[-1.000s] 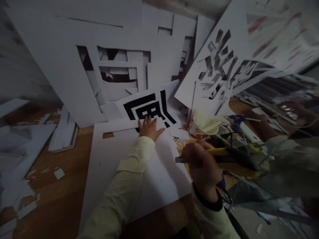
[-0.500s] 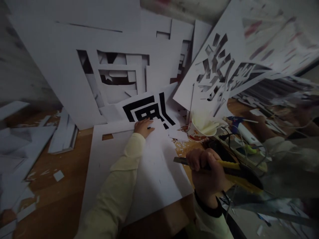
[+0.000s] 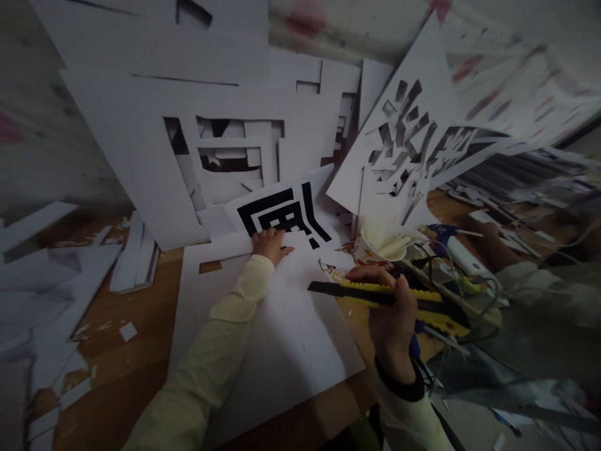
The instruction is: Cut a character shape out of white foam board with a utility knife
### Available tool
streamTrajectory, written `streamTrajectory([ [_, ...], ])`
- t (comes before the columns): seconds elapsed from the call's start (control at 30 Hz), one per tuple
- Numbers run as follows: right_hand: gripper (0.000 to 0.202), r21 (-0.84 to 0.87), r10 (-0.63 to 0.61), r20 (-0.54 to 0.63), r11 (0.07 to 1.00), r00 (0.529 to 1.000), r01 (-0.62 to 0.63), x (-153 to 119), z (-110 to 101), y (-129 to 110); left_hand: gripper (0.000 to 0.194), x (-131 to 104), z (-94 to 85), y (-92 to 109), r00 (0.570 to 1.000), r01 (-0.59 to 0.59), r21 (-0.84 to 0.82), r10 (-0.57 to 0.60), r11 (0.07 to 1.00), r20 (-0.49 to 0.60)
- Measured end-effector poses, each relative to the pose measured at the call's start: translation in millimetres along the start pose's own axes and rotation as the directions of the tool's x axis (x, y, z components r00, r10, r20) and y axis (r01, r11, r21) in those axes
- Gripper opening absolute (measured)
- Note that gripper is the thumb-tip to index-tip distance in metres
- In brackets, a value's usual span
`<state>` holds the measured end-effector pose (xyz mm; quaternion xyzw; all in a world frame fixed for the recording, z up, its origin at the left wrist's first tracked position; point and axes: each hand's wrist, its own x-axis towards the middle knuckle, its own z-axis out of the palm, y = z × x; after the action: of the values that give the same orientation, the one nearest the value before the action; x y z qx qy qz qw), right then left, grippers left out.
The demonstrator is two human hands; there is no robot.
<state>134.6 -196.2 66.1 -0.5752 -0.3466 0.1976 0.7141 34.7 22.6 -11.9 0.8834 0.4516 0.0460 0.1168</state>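
Note:
My left hand (image 3: 271, 244) lies on the far part of a white foam board (image 3: 277, 326), its fingers spread flat. Behind its fingertips leans a white paper printed with bold black shapes (image 3: 272, 203). My right hand (image 3: 392, 319) grips a yellow and black utility knife (image 3: 370, 293). Its blade stays out, pointing left above the board's right side. Near the left hand, the board has a small rectangular cutout (image 3: 210, 267).
Large white boards with cutouts (image 3: 235, 100) lean against the wall. Right of my board stand a paper cup (image 3: 380, 244) and a glue gun (image 3: 453, 244). White offcuts (image 3: 136, 263) lie at left. A co-worker's arm (image 3: 526, 288) reaches in from the right.
My right hand has turned and the knife has shifted left and up, now showing lengthwise. My left hand stays on the board. The view has tilted slightly.

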Motion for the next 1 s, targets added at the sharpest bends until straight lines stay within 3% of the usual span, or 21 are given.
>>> streamTrajectory([
  [0.17,0.058,0.040,0.350,0.078,0.934,0.933,-0.354,-5.5,-9.6,-0.4,0.052,-12.5,-3.1,2.6,1.000,-0.016,0.015,0.016,1.000,0.000],
  [0.33,0.039,0.110,0.442,0.271,0.868,0.855,-0.484,-11.8,-11.8,-0.3,0.060,-26.3,1.6,4.5,0.997,-0.034,0.008,0.033,0.999,0.063],
  [0.47,0.043,0.162,0.530,0.269,0.798,0.804,-0.580,-14.7,-10.2,7.3,0.060,-31.2,6.1,3.5,0.995,-0.057,-0.002,0.057,0.998,0.086],
  [0.53,0.042,0.147,0.566,0.202,0.790,0.799,-0.596,-14.5,-6.4,13.6,0.057,-31.4,7.5,1.9,0.994,-0.056,-0.027,0.058,0.998,0.091],
  [0.63,0.032,0.132,0.544,0.111,0.821,0.832,-0.555,-12.2,4.2,26.5,0.055,-30.3,9.4,-0.9,0.995,-0.041,-0.070,0.047,0.997,0.089],
  [0.83,0.019,0.136,0.518,0.173,0.830,0.838,-0.541,-8.9,28.6,63.6,0.056,-29.1,14.0,-4.8,0.998,-0.054,-0.107,0.058,0.993,0.037],
  [1.0,0.028,0.137,0.527,0.179,0.823,0.831,-0.551,-8.4,42.0,81.9,0.051,-27.7,14.8,-5.8,0.998,-0.057,-0.130,0.062,0.990,0.032],
])
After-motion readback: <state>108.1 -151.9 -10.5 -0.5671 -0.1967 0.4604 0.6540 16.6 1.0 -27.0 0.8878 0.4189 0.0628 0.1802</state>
